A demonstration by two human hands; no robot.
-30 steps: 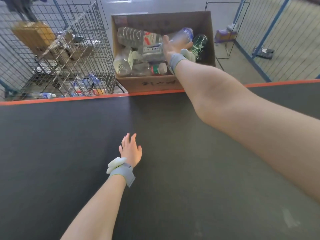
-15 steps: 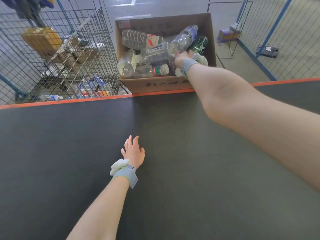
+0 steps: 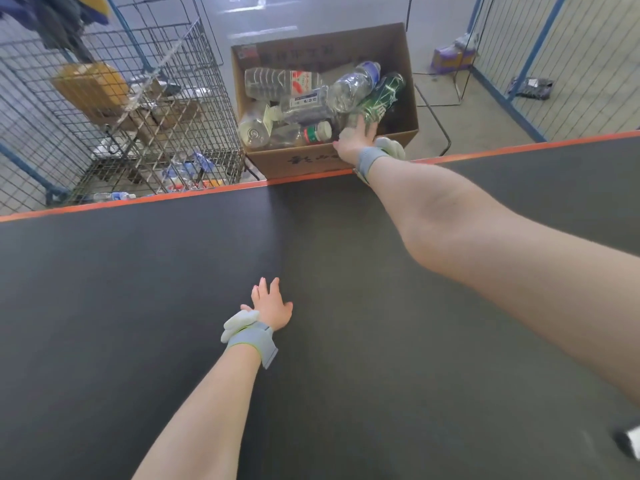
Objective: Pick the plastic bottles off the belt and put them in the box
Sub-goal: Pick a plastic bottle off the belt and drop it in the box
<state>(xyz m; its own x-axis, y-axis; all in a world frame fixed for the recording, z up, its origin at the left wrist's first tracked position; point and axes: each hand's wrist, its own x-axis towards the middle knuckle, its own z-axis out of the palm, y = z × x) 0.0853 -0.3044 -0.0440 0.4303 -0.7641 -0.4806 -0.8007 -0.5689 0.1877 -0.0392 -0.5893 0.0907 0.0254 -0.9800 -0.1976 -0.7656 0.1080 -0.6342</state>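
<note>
A brown cardboard box (image 3: 405,64) stands on the floor just past the belt's far orange edge and holds several plastic bottles. Among them are a clear blue-capped bottle (image 3: 353,84) and a green bottle (image 3: 381,98). My right hand (image 3: 356,142) reaches over the box's near wall with straight fingers, its fingertips at the bottles, holding nothing. My left hand (image 3: 270,304) lies flat with spread fingers on the dark belt (image 3: 138,306). At the belt's lower right edge a small white and black object (image 3: 628,441) shows, too cut off to identify.
A wire mesh cage (image 3: 138,116) with cardboard and loose items stands left of the box, with small bottles on the floor at its base. Blue-framed mesh fencing (image 3: 554,64) runs along the right. An orange strip (image 3: 138,199) marks the belt's far edge.
My right hand has let go of the blue-capped bottle, which now lies in the box, and has pulled back to the box's near wall. The left hand has stayed put.
</note>
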